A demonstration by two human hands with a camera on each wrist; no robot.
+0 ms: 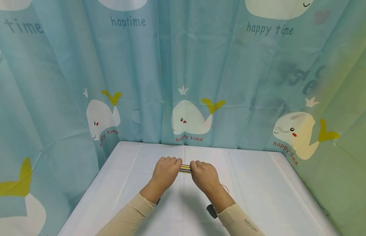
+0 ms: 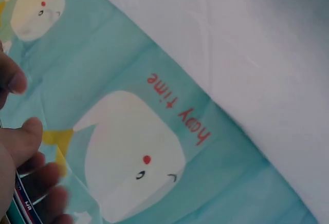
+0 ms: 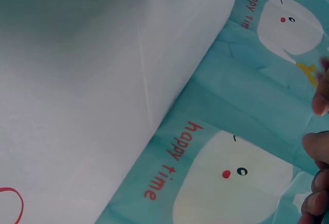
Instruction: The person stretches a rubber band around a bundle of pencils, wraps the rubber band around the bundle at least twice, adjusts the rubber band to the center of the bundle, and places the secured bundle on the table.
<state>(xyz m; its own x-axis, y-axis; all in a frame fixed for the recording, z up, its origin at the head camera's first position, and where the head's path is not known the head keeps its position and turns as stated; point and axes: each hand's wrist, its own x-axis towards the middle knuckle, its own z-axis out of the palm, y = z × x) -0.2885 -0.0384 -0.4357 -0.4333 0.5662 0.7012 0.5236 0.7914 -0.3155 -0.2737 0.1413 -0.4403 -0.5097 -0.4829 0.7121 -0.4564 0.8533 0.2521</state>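
Note:
Both hands grip a small bundle of pencils (image 1: pixel 186 169) above the white table, one hand at each end. Yellow and dark stripes show in the short gap between the fists. My left hand (image 1: pixel 167 170) curls round the left end, and my right hand (image 1: pixel 204 175) round the right end. In the left wrist view, dark and green pencils (image 2: pixel 24 203) with lettering lie against the left fingers (image 2: pixel 43 180). The right fingers (image 3: pixel 320 188) appear at the edge of the right wrist view, where most of the bundle is hidden.
A thin red loop, like a rubber band (image 3: pixel 20 203), lies on the white table (image 1: pixel 259 183) near the right wrist. A blue-green curtain (image 1: pixel 147 82) printed with whales hangs along the table's back and sides. Dark wrist devices (image 1: pixel 212 211) sit under the forearms.

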